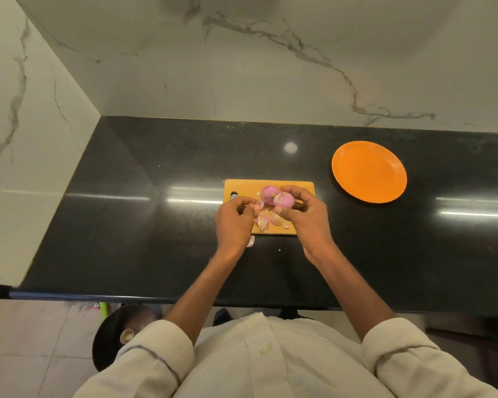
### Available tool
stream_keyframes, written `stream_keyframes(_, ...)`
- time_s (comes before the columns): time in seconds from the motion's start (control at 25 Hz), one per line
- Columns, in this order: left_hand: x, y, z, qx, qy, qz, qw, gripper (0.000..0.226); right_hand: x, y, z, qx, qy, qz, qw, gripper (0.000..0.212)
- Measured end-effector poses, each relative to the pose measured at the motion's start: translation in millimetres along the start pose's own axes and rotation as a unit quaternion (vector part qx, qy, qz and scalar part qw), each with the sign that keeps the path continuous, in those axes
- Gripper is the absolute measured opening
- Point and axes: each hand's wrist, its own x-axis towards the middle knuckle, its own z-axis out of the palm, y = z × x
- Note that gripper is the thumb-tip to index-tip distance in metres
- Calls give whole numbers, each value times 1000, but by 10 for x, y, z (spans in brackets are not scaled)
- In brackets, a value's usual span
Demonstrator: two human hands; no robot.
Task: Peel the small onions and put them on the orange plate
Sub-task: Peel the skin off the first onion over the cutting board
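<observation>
The right hand [305, 216] gripped one small onion [284, 200] between curled fingers and thumb above the cutting board [242, 187]. The left hand [234, 222] was curled; whether it pinched a peel was unclear. A second onion [268, 193] sat on the board beside several loose peels [263, 219]. One orange plate [369, 171] lay bare, well apart to the right.

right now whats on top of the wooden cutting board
On the cutting board lie one small onion and loose skins. The hands cover its near corners; what lies beneath cannot be seen.
</observation>
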Motion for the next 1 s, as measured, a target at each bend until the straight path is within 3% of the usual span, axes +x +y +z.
stream_keyframes(0.2, 23, -49, -57, 3, -3, -39, 999, 27, -66, -17, 45, 6, -10, -6, 1000, 44)
stream_keyframes(0.4, -6, -84, -180, -4, -12, -11, 1000, 30, -139, 51, 68, -18, 14, -4, 1000, 54)
stream_keyframes(0.52, 33, -131, -192, -6, -2, 13, 1000, 11, -139, 75, 59, -44, 37, -1, 998, 44)
stream_keyframes(0.64, 33, -153, -166, 22, -6, 38, 999, 17, -165, 24, 109, 1, 22, 54, 998, 22)
stream_keyframes(0.72, 24, -136, -176, 14, -32, 53, 998, 40, -187, -36, 152, 106, 14, 131, 986, 32)
stream_keyframes(0.8, -4, -92, -187, -26, -67, 64, 995, 33, -177, -67, 169, 151, 24, 174, 973, 41)
stream_keyframes(0.88, -8, -50, -147, -84, -101, 86, 988, 18, -178, -69, 175, 147, 33, 186, 971, 47)
stream_keyframes(1.0, 21, -26, -36, -90, -144, 97, 981, 28, -177, -40, 129, 99, 14, 179, 979, 56)
